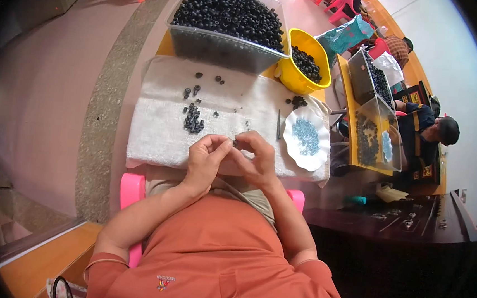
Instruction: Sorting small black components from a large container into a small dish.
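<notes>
My left hand (pixel 205 160) and my right hand (pixel 255 160) meet at the near edge of a white cloth (pixel 162 120). Their fingertips are closed in a pinch around a small black part (pixel 235 143), mostly hidden by the fingers. Just beyond my left hand lies a cluster of small black parts (pixel 193 121), with several more scattered farther off. To the right of my right hand sits a white wavy-rimmed plate (pixel 323 134) holding many tiny pale blue pieces (pixel 305 136). A thin dark rod-shaped tool (pixel 279 124) rests beside the plate.
At the table's far end stands a clear plastic bin (pixel 218 49) heaped with black parts. Beside it is a yellow tub (pixel 294 81) of similar parts. A few black parts (pixel 296 102) lie near the plate. At right, a co-worker (pixel 430 130) sits by another table with bins (pixel 378 118).
</notes>
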### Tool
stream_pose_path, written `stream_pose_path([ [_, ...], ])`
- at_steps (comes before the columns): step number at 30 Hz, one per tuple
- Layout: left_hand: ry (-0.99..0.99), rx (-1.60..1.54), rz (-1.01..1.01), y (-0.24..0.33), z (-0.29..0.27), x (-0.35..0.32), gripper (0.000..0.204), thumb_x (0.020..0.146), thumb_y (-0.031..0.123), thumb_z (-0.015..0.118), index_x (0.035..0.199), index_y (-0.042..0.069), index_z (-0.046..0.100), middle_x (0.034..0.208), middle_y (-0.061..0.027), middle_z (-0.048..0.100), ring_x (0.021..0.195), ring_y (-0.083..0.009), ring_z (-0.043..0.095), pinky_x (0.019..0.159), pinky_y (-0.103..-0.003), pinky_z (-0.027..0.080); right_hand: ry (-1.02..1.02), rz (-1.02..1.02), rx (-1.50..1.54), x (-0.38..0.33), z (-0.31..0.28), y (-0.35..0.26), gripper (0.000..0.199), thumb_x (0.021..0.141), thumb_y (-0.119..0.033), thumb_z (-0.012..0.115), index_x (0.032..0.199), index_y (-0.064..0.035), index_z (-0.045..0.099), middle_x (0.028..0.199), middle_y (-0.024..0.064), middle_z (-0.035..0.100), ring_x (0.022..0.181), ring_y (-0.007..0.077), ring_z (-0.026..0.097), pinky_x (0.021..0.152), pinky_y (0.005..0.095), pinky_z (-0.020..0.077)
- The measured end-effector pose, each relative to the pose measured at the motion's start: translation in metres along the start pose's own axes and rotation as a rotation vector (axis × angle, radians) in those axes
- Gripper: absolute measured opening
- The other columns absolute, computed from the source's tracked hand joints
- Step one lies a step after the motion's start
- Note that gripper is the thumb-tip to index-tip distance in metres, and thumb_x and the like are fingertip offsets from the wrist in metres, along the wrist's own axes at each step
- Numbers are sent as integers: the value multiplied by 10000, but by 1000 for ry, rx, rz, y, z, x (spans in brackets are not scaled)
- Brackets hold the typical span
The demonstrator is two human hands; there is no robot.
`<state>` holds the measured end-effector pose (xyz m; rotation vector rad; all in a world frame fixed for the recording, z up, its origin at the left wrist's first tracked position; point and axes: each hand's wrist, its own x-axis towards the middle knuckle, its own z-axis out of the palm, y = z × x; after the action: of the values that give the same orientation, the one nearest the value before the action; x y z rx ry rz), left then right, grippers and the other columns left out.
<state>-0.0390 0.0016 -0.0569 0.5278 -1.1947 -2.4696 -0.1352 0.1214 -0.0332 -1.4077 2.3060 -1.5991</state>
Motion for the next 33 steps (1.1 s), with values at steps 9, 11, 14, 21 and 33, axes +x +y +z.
stream_pose_path([
  [9,-2,97,-50,-2,-2,0,255,883,146,686,1073,-10,619,881,-48,655,779,-99,614,722,-239,497,44,172,-264,91,-118,42,185,802,-110,717,918,30,683,766,61,674,702,125,626,656,254,500],
  [11,-10,114,-41,-2,-2,-1,253,880,144,685,1073,-6,621,870,-51,656,777,-97,610,716,-237,492,189,179,-533,124,-141,50,268,805,-103,726,1039,24,697,865,95,703,751,131,657,646,248,512],
  [14,-28,118,-44,-3,-1,1,265,877,150,686,1082,-4,621,853,-51,656,780,-93,603,719,-238,486,428,104,-476,137,-148,81,306,814,-96,730,1099,7,685,1006,103,701,776,137,665,658,239,526],
  [21,-34,155,-88,4,-2,-2,297,867,129,700,1115,-8,612,889,-43,637,805,-99,592,766,-236,477,284,-116,-758,107,-96,63,207,823,-50,699,1026,-11,698,1055,141,693,879,241,684,814,323,543],
  [33,-34,176,-107,4,-4,-2,279,872,109,692,1113,-10,615,894,-42,640,815,-102,596,764,-234,480,220,-30,-842,158,-140,63,127,836,-134,674,898,-31,713,884,152,714,759,258,695,700,341,536],
])
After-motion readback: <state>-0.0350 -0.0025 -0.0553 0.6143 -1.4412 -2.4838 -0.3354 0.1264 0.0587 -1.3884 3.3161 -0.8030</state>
